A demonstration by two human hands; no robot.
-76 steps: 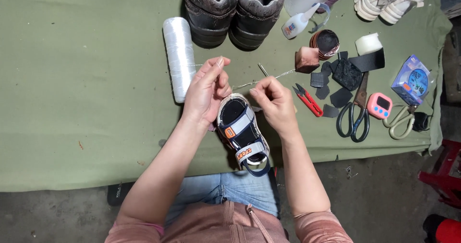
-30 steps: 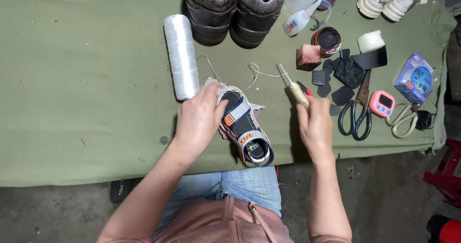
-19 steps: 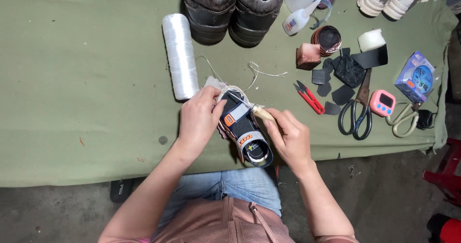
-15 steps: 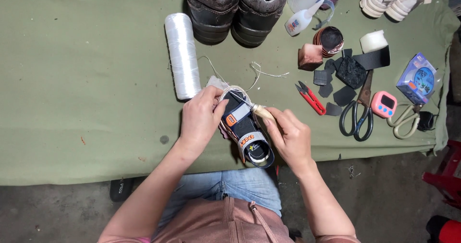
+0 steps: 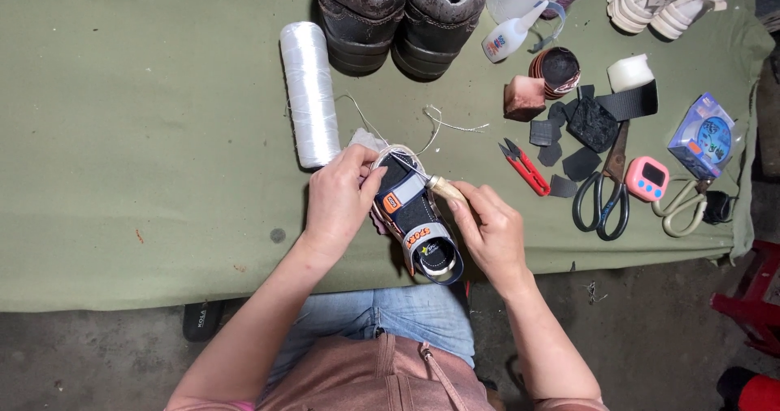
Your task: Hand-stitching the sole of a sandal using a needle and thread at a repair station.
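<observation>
my left hand (image 5: 340,202) clasps the toe end of a small dark sandal (image 5: 416,220), fingers curled and pressed onto its front edge. my right hand (image 5: 493,231) is closed around the pale wooden handle of an awl (image 5: 439,186), its metal tip angled at the sandal's front strap. the sandal lies at the near edge of the green cloth (image 5: 146,159), between both hands. a white thread spool (image 5: 309,94) lies just beyond the left hand; red snips (image 5: 524,167) and black scissors (image 5: 603,192) lie to the right.
</observation>
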